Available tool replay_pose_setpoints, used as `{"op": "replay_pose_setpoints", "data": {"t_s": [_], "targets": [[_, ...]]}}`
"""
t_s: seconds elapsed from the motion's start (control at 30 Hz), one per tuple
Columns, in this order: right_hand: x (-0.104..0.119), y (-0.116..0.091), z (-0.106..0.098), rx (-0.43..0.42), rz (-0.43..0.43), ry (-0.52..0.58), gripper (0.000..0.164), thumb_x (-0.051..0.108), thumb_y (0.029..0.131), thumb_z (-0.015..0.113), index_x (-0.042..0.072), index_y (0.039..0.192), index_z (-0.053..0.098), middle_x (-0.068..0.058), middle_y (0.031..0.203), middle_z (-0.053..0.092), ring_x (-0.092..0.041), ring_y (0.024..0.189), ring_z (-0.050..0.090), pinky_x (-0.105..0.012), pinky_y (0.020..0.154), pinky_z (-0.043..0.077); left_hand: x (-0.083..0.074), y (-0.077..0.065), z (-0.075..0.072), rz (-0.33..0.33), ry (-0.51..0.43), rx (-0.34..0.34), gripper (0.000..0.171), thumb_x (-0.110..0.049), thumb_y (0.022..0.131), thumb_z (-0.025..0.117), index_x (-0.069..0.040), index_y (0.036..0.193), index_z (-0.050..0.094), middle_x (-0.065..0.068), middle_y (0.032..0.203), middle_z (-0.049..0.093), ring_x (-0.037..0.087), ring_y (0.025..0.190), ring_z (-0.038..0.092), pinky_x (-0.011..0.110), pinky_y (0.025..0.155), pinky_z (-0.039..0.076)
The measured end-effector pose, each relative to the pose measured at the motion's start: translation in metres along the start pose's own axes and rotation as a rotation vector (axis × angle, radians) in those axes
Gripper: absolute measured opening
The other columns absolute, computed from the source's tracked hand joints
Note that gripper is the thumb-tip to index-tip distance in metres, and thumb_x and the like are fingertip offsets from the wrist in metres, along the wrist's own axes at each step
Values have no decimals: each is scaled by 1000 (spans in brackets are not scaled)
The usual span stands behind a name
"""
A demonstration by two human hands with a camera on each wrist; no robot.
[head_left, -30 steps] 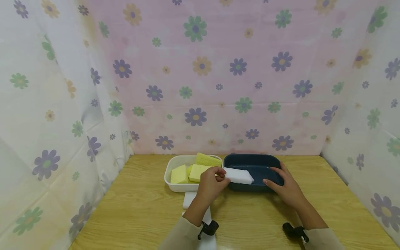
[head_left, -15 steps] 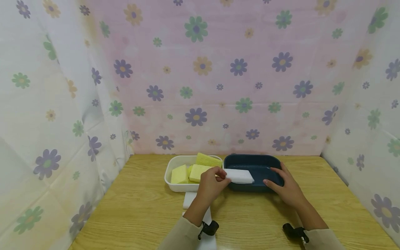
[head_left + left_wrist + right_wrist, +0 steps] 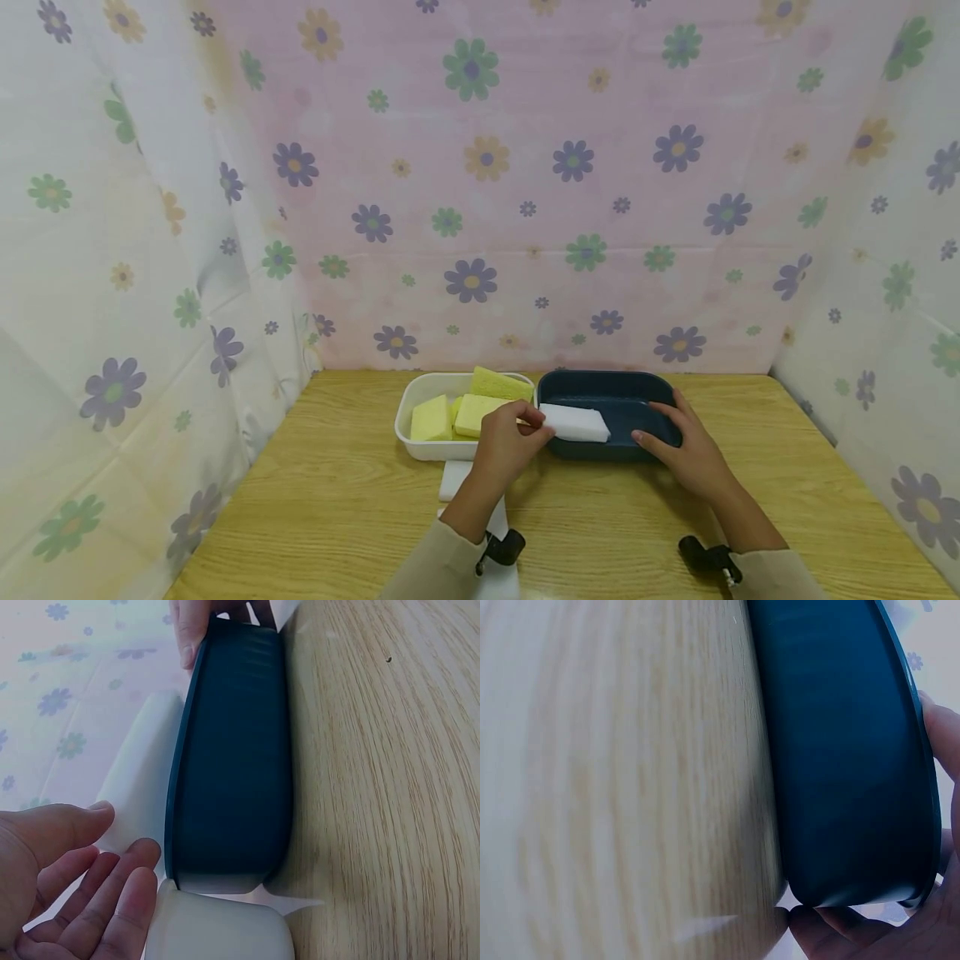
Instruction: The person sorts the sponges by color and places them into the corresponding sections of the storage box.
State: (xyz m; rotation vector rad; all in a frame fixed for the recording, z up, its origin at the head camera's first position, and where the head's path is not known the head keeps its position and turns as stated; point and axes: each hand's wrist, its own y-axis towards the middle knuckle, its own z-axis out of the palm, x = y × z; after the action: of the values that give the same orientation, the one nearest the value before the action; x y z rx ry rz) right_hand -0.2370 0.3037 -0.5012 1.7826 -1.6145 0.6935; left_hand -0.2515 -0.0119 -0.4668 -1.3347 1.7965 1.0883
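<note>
My left hand (image 3: 510, 442) pinches the left end of a white sponge (image 3: 576, 422), a smooth rectangular block, between thumb and fingertips. The sponge is held over the front left of a dark blue tub (image 3: 611, 451). In the left wrist view the sponge (image 3: 142, 769) rises above the rim of the tub (image 3: 232, 757), slanting. My right hand (image 3: 693, 458) grips the tub's right end. In the right wrist view, the thumb (image 3: 943, 735) lies over the rim and the other fingers are at the end wall of the tub (image 3: 847, 765), partly hidden.
Left of the tub and touching it is a white tub (image 3: 442, 451) holding several yellow sponges (image 3: 431, 419). White blocks (image 3: 456, 481) lie in front of it, partly under my left forearm. Flowered cloth (image 3: 480, 183) encloses the wooden table (image 3: 337, 500) at back and sides.
The white sponge has tipped very slightly in my left hand. Both hands and both tubs stay where they were.
</note>
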Motion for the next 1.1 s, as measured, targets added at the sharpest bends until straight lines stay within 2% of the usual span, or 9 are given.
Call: {"op": "replay_pose_setpoints", "data": {"t_s": [0.23, 0.47, 0.73, 0.83, 1.0, 1.1], "targets": [[1, -1, 0, 1, -1, 2, 84, 58, 97, 65, 11, 161, 36, -14, 174, -11, -58, 154, 4, -85, 106, 21, 0, 0, 1, -2, 18, -5, 12, -21, 87, 86, -19, 88, 74, -6, 90, 72, 2, 76, 66, 19, 63, 56], [2, -1, 0, 0, 0, 0, 84, 59, 98, 64, 10, 161, 36, -14, 174, -11, -58, 154, 5, -85, 106, 21, 1, 0, 1, 62, 74, 43, 6, -20, 91, 82, -16, 96, 81, -6, 91, 76, 3, 80, 68, 19, 68, 56], [1, -1, 0, -1, -12, 0, 83, 58, 98, 64, 10, 160, 37, -15, 174, -10, -58, 154, 5, -84, 106, 21, -1, -1, 2, 122, 124, 99, 10, -16, 95, 76, -13, 102, 82, -2, 93, 75, 2, 71, 58, 20, 63, 51], [1, -1, 0, 1, -13, 2, 82, 58, 98, 64, 10, 160, 37, -15, 174, -11, -58, 154, 5, -84, 106, 21, -2, -3, 2, 118, 130, 142, 14, -17, 96, 74, -13, 108, 81, -3, 93, 74, 2, 71, 55, 20, 62, 50], [2, -1, 0, 5, -9, 1, 83, 58, 98, 64, 10, 160, 37, -14, 174, -11, -58, 154, 5, -84, 106, 22, -4, -6, 1, 112, 146, 268, 27, -21, 98, 71, -13, 123, 75, -6, 90, 68, 3, 70, 53, 21, 61, 47], [2, -1, 0, 4, -8, -1, 83, 59, 98, 64, 11, 160, 37, -14, 174, -11, -58, 154, 5, -85, 106, 22, -5, -6, 0, 108, 145, 302, 31, -23, 99, 71, -12, 128, 72, -5, 86, 66, 5, 68, 53, 23, 59, 47]]}}
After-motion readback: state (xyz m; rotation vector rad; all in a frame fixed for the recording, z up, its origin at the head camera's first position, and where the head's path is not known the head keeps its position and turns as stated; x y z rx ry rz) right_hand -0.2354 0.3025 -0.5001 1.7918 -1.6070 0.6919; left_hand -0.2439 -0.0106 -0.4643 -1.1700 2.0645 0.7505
